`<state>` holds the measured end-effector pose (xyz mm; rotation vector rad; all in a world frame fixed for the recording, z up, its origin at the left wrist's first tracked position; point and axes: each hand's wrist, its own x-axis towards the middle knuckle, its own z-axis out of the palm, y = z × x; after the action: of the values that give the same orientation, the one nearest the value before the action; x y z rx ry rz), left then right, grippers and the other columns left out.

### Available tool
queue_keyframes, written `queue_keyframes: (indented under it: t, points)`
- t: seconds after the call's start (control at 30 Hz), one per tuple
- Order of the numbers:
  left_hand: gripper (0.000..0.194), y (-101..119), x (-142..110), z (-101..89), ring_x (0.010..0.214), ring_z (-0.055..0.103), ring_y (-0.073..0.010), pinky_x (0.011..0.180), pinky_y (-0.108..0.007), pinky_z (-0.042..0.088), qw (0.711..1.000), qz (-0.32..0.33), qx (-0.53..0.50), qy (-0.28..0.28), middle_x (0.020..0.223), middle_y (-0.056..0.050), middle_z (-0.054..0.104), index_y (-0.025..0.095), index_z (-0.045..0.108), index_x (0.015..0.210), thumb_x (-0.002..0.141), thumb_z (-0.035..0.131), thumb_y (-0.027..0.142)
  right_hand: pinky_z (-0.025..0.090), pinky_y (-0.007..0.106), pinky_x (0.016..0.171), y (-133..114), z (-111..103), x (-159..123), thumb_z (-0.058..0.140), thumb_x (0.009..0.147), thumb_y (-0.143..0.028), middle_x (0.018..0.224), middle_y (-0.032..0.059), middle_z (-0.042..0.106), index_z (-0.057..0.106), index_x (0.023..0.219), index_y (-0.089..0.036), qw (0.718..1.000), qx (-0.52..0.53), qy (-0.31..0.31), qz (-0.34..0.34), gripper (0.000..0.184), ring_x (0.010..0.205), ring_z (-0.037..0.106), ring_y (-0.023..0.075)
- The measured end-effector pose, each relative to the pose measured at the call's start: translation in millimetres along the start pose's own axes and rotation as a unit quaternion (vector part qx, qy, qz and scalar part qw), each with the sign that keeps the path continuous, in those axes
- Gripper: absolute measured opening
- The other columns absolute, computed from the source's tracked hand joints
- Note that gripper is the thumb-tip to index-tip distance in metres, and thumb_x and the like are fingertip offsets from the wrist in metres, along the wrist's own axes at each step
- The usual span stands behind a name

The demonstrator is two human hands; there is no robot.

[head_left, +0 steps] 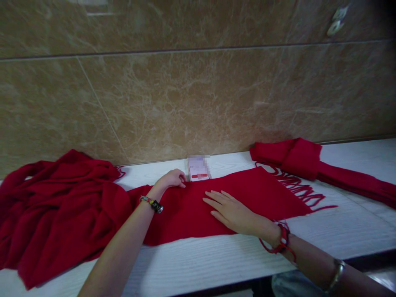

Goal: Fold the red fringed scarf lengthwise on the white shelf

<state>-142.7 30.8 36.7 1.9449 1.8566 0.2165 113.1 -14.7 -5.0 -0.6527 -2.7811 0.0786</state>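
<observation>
A red scarf (pixel 247 187) with a fringed right end lies spread flat on the white table. Its left part runs into a loose, crumpled heap of red cloth (pixel 68 206). At the scarf's far edge, my left hand (pixel 173 178) has its fingers curled and closed on the fabric. My right hand (pixel 230 210) rests palm down on the middle of the scarf, fingers stretched and slightly spread. Just beyond the far edge, close to my left fingers, is a phone (pixel 198 169) with a lit screen, partly blurred out.
A folded red cloth (pixel 286 156) lies at the back right, with a long strip trailing to the right edge. Behind the white table (pixel 192 264) rises a brown marble-tiled wall (pixel 185 103). The table's front edge runs along the lower right.
</observation>
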Motion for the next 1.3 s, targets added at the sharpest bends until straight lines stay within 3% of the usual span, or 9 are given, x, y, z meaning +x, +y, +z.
queue_keyframes:
  t: [0.27,0.6,0.77,0.83,0.93,1.03,1.17,1.3]
  points:
    - [0.012,8.1,-12.5,9.1,0.073,0.057,-0.0164,0.065,-0.025,0.042,0.996,-0.021,0.04,0.074,0.079,-0.004,0.065,0.016,0.063,0.078,0.069,0.057,0.023,0.028,0.043,0.104,-1.3,-0.8,0.6,0.031,0.092,-0.03,0.135,0.0091,0.041,0.043,0.129,-0.019,1.0,0.0,0.007,0.005,0.041,0.127,0.032,0.0203]
    - [0.018,12.7,-7.2,10.0,0.076,0.061,-0.013,0.067,-0.019,0.045,0.997,0.004,0.051,0.061,0.083,-0.003,0.067,0.014,0.061,0.086,0.07,0.055,0.01,0.025,0.043,0.104,-2.4,-5.4,1.0,0.028,0.093,-0.031,0.137,0.0096,0.039,0.041,0.131,-0.016,1.0,-0.007,-0.019,0.004,0.043,0.128,0.03,0.0208]
    - [0.024,25.0,-18.3,11.8,0.091,0.057,-0.0223,0.077,-0.032,0.044,0.989,0.001,0.112,0.096,0.094,-0.008,0.062,0.016,0.061,0.092,0.073,0.049,0.009,0.026,0.042,0.104,-0.4,-4.0,0.3,0.028,0.093,-0.031,0.137,0.0096,0.039,0.041,0.13,-0.015,1.0,-0.015,-0.01,-0.003,0.043,0.127,0.031,0.0216]
    - [0.027,29.1,-28.2,19.8,0.099,0.053,-0.0263,0.084,-0.039,0.04,0.98,0.004,0.152,0.131,0.101,-0.012,0.058,0.015,0.06,0.096,0.077,0.042,0.009,0.026,0.043,0.104,-0.2,-3.2,0.5,0.028,0.092,-0.031,0.137,0.0097,0.039,0.041,0.131,-0.016,1.0,-0.011,-0.01,-0.003,0.043,0.127,0.031,0.0218]
    - [0.034,29.4,-45.4,36.3,0.102,0.05,-0.0254,0.087,-0.041,0.038,0.951,0.042,0.245,0.185,0.108,-0.013,0.053,0.015,0.057,0.104,0.082,0.032,0.007,0.025,0.043,0.104,-1.1,-3.3,0.8,0.028,0.092,-0.031,0.137,0.0097,0.038,0.04,0.131,-0.016,1.0,0.005,-0.019,0.002,0.044,0.127,0.03,0.0221]
    - [0.031,24.5,-58.7,48.8,0.099,0.052,-0.0219,0.085,-0.036,0.041,0.945,0.073,0.271,0.17,0.109,-0.012,0.053,0.015,0.055,0.109,0.087,0.033,0.015,0.025,0.042,0.105,0.1,-8.2,1.8,0.034,0.091,-0.032,0.137,0.0093,0.039,0.042,0.13,-0.016,0.999,0.044,-0.029,0.009,0.043,0.127,0.031,0.0216]
    - [0.038,18.7,-65.6,54.2,0.106,0.049,-0.023,0.089,-0.037,0.04,0.957,0.046,0.243,0.149,0.12,-0.013,0.049,0.016,0.047,0.122,0.09,0.033,0.03,0.033,0.036,0.101,15.1,-25.9,12.8,0.044,0.086,-0.028,0.13,0.01,0.047,0.048,0.125,-0.015,0.994,0.088,0.002,0.064,0.042,0.121,0.041,0.0201]
    - [0.051,16.3,-66.9,53.7,0.129,0.025,-0.0319,0.101,-0.048,0.025,0.973,-0.006,0.212,0.09,0.14,-0.015,0.029,0.02,0.032,0.135,0.09,0.028,0.044,0.038,0.031,0.095,41.2,-37.7,40.9,0.044,0.085,-0.021,0.118,0.014,0.056,0.055,0.115,-0.009,0.987,0.045,0.02,0.153,0.034,0.109,0.051,0.0199]
